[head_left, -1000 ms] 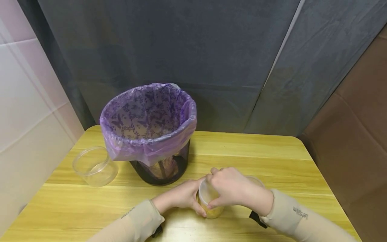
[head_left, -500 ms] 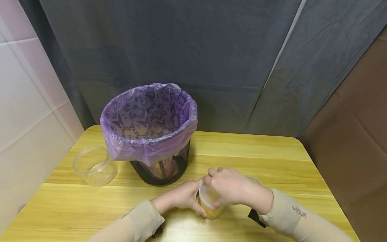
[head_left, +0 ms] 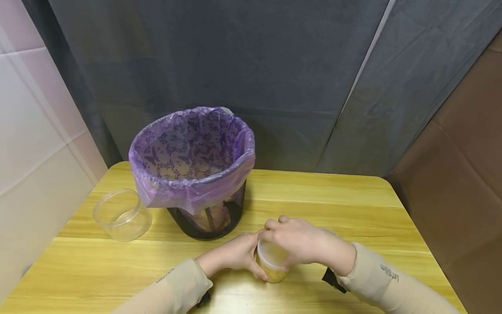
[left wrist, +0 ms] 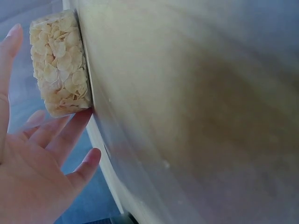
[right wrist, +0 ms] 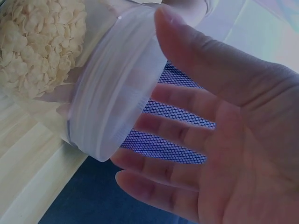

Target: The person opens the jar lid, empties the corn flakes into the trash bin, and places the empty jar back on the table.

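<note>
A clear plastic jar (head_left: 275, 275) stands on the table near the front, with pale cream flakes (left wrist: 60, 65) inside. Its lid (head_left: 270, 254) is translucent white with a ridged side, seen close up as the lid (right wrist: 114, 88) in the right wrist view. My left hand (head_left: 238, 253) grips the jar's body from the left, thumb on the near side. From above and the right, my right hand (head_left: 300, 240) holds the lid, thumb at the near edge and fingers over the far edge.
A black mesh bin (head_left: 204, 224) with a purple butterfly-print liner (head_left: 188, 194) stands at the back left. Beside it, an open clear container (head_left: 125, 226) sits on the wooden table (head_left: 353, 205). Grey curtain (head_left: 235, 65) hangs behind.
My right hand has turned slightly counterclockwise on the lid: its thumb has shifted right and its fingers left. My left hand and the jar have stayed in place.
</note>
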`<action>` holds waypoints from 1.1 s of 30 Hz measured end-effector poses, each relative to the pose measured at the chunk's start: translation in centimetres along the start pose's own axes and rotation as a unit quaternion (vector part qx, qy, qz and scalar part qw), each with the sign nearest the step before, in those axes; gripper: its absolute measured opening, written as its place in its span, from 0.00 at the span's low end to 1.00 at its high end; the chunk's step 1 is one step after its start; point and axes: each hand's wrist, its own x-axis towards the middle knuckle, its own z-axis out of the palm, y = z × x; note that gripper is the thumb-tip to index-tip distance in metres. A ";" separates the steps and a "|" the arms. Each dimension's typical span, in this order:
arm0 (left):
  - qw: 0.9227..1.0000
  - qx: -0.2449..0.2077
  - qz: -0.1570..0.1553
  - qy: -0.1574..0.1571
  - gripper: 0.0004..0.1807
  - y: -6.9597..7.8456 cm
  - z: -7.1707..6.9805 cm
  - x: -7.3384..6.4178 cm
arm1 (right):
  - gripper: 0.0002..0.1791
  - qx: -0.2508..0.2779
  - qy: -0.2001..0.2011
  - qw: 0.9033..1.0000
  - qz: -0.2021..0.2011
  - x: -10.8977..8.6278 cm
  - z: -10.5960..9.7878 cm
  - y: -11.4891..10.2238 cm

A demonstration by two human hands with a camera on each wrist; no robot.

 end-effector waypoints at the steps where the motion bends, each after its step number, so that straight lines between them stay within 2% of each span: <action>1: 1.000 0.003 0.001 -0.001 0.54 0.0 0.0 0.0 | 0.44 0.001 0.000 1.000 -0.004 0.0 0.0 0.0; 6: 1.000 0.011 -0.002 -0.004 0.58 0.1 -0.2 -0.1 | 0.45 0.003 0.001 1.000 -0.024 -0.2 -0.1 0.2; 12: 1.000 0.011 -0.010 -0.005 0.57 0.2 -0.2 -0.2 | 0.47 -0.001 -0.009 0.999 -0.038 -0.4 -0.1 0.3; 16: 1.000 0.009 -0.009 -0.007 0.58 0.2 -0.1 -0.2 | 0.46 0.015 -0.008 0.999 -0.038 -0.5 0.0 0.4; 21: 1.000 0.000 -0.001 -0.005 0.54 0.1 0.0 -0.1 | 0.41 0.051 -0.003 0.999 -0.008 -0.6 0.0 0.3; 25: 1.000 -0.008 0.006 -0.006 0.47 0.0 0.0 0.0 | 0.42 0.027 0.016 0.999 0.030 -0.5 -0.1 0.1; 29: 1.000 -0.008 0.014 -0.002 0.50 -0.1 0.0 0.1 | 0.44 0.003 0.032 0.997 0.068 -0.2 -0.4 -0.5; 33: 1.000 -0.018 0.015 -0.001 0.50 -0.2 0.0 0.1 | 0.45 -0.012 0.031 0.995 0.096 0.1 -0.2 -1.1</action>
